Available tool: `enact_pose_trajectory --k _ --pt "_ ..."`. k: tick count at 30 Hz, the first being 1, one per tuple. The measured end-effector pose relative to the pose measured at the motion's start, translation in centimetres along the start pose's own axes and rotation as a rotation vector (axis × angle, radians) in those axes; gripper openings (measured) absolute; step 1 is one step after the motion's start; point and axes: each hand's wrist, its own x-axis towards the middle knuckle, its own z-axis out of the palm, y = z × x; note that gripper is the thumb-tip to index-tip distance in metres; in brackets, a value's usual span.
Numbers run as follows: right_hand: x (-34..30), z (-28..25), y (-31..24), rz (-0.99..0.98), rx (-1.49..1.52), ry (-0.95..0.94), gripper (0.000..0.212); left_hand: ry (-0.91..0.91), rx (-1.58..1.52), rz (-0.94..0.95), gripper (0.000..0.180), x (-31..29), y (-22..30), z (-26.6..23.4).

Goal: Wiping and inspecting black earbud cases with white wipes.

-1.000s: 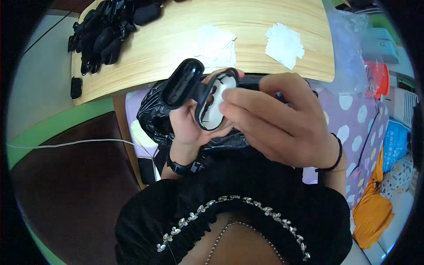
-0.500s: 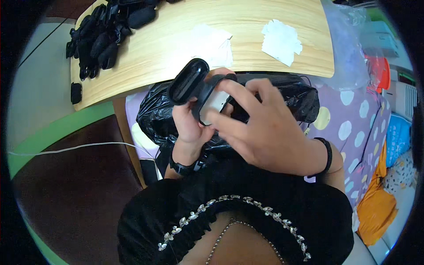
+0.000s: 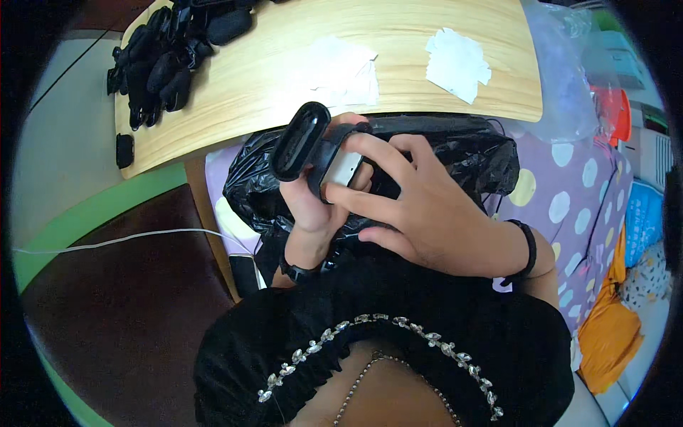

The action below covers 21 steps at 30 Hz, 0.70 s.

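Over the near edge of the table, both hands hold a black device (image 3: 302,141) with a glossy, hollow oval part and a white panel (image 3: 343,168) in a dark frame. My left hand (image 3: 306,203) is wrapped round it from below and behind, with its fingers partly hidden. From the right, my right hand (image 3: 434,213) has its index finger and another finger bent onto the frame around the white panel. Its thumb points left, apart from the device. What kind of device it is I cannot make out.
On the wooden table (image 3: 398,85) several black padded items (image 3: 160,71) are heaped at far left; white paper pieces (image 3: 458,65) lie on it. A black plastic bag (image 3: 477,153) spreads beneath my hands. A brown chair (image 3: 121,292) with a white cable (image 3: 142,234) stands at left.
My right thumb has come away from the device, and the fingers have shifted slightly on the frame. The oval part now stands a little more upright.
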Motion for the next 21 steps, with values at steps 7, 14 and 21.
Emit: enact_pose_trajectory --k 7,14,21 --pt "-0.7 2.1 0.8 0.033 -0.023 -0.006 0.058 0.034 0.129 -0.067 0.069 -0.4 -0.8 -1.3" --pt "-2.7 0.8 4.9 -0.117 0.152 0.005 0.049 -0.113 1.146 0.038 0.062 -1.1 2.1 -2.5" --pt "-7.6 0.2 7.9 0.640 -0.410 -0.188 0.052 -0.282 2.307 0.198 0.091 -2.4 5.9 -2.9"
